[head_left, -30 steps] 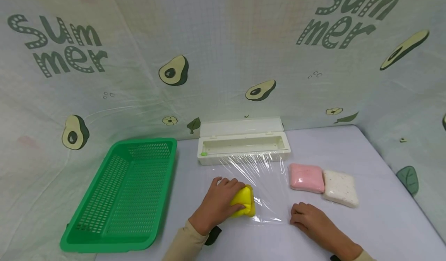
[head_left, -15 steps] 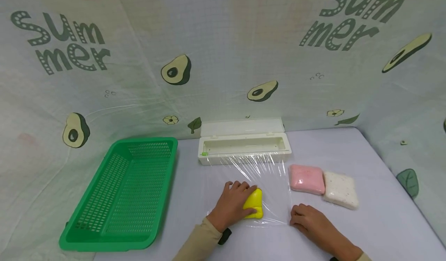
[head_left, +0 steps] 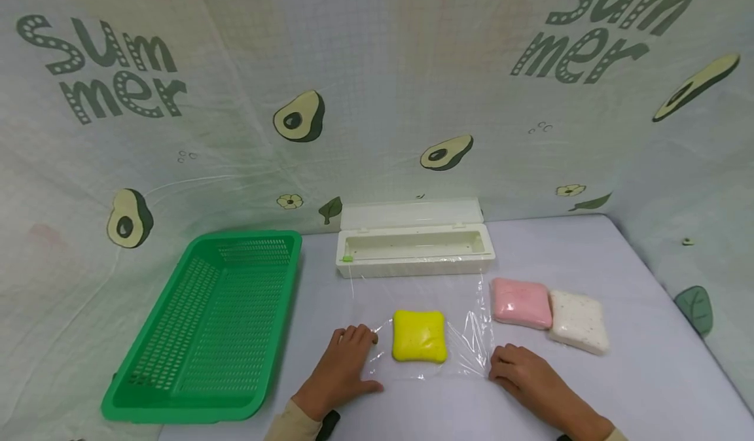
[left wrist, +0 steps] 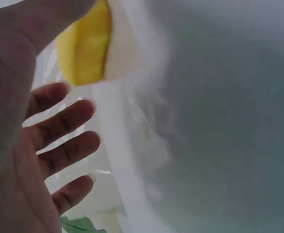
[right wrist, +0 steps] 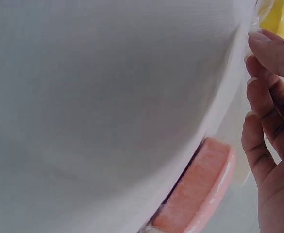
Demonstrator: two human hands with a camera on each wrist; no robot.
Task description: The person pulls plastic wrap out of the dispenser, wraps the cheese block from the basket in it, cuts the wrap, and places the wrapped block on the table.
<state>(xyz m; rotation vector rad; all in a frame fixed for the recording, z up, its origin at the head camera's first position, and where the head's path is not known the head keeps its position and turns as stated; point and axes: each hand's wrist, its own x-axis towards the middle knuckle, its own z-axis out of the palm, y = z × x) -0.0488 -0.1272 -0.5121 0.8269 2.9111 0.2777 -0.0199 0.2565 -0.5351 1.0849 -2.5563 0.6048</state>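
Observation:
A yellow pillow-shaped square block [head_left: 419, 336] lies flat on a sheet of clear plastic wrap [head_left: 471, 343]. The wrap stretches forward to a white wrap dispenser box [head_left: 415, 265] with its lid raised. My left hand [head_left: 341, 370] is just left of the block, apart from it, thumb and fingers spread by the wrap's left edge. In the left wrist view its fingers are loosely bent, with nothing held. At the wrap's near right corner, my right hand [head_left: 527, 383] pinches the film between thumb and fingertips.
A green perforated basket [head_left: 273, 356] stands on the left. Right of the wrap, a pink square block [head_left: 521, 303] and a speckled white one [head_left: 578, 322] lie side by side, with a glossy covering. A printed cloth [head_left: 365, 88] hangs behind the table.
My left hand carried the yellow block right onto the wrap, let go and drew back left. The block now lies flat. My right hand has kept its place at the corner.

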